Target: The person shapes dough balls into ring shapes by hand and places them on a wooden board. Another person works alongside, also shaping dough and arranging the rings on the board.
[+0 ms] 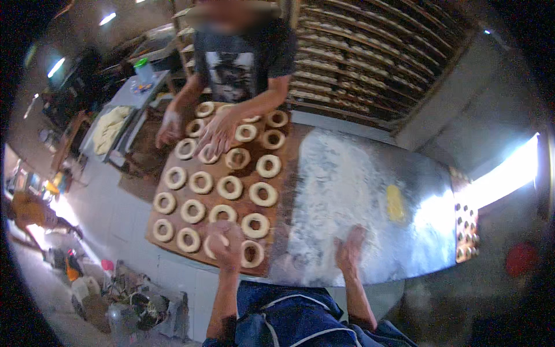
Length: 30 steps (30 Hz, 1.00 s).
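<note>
My left hand (226,242), blurred, is at the near edge of a brown wooden board (217,168) covered with rows of pale dough rings. It overlaps one dough ring (215,247); whether its fingers grip that ring is unclear. To the right, my right hand (350,250) is stretched out over the floury near part of a metal tabletop (417,165), fingers extended and nothing held. White flour (329,179) is spread across the tabletop's left half. A yellow oval patch (395,202) lies right of the flour.
Across the board stands a person in a dark T-shirt (245,69), one hand (218,136) over the far rings. Racks (352,63) of dough pieces fill the back. A side table (136,98) at left bears a dough mass (111,128). Another loaded board (467,228) adjoins the right edge.
</note>
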Tool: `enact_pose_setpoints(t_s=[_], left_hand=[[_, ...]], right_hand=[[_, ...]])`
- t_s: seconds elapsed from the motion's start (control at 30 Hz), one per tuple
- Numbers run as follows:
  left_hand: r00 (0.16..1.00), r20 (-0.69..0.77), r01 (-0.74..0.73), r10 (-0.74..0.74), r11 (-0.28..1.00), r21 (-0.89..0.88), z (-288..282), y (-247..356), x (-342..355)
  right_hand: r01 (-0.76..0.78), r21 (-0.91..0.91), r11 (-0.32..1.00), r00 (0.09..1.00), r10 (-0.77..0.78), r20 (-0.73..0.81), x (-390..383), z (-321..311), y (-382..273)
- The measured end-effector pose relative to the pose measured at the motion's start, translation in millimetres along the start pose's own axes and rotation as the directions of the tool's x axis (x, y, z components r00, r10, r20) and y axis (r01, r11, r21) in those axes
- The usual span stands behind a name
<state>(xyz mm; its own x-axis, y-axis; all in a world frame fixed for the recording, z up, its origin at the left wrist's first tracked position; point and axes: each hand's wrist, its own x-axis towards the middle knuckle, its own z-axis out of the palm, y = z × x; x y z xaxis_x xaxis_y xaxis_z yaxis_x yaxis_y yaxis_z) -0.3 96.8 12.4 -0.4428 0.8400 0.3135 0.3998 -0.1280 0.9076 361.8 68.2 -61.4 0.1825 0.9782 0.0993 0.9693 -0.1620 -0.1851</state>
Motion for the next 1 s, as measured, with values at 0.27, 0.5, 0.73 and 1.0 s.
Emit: enact_pose_setpoints(t_s=[0.27,0.5,0.73,1.0], left_hand=[[0.812,0.521,0.007,0.265,0.887,-0.462,209,99,-136],[0.733,0.524,-0.418,0.435,0.895,-0.157,226,104,-97],[0.938,0.201,-0.298,0.282,0.953,0.056,112,53,-125],[0.937,-0.339,0.176,-0.084,0.952,0.250,-42,-25,-142]], right_hand=[[-0.177,0.948,0.266,0.984,0.077,0.162,35,-18,12],[-0.543,0.613,-0.574,0.828,-0.485,0.280,29,-70,-6],[-0.391,0.900,-0.191,0.875,-0.382,0.299,0,-97,-32],[-0.097,0.867,0.489,0.868,-0.384,0.314,-9,-42,-63]])
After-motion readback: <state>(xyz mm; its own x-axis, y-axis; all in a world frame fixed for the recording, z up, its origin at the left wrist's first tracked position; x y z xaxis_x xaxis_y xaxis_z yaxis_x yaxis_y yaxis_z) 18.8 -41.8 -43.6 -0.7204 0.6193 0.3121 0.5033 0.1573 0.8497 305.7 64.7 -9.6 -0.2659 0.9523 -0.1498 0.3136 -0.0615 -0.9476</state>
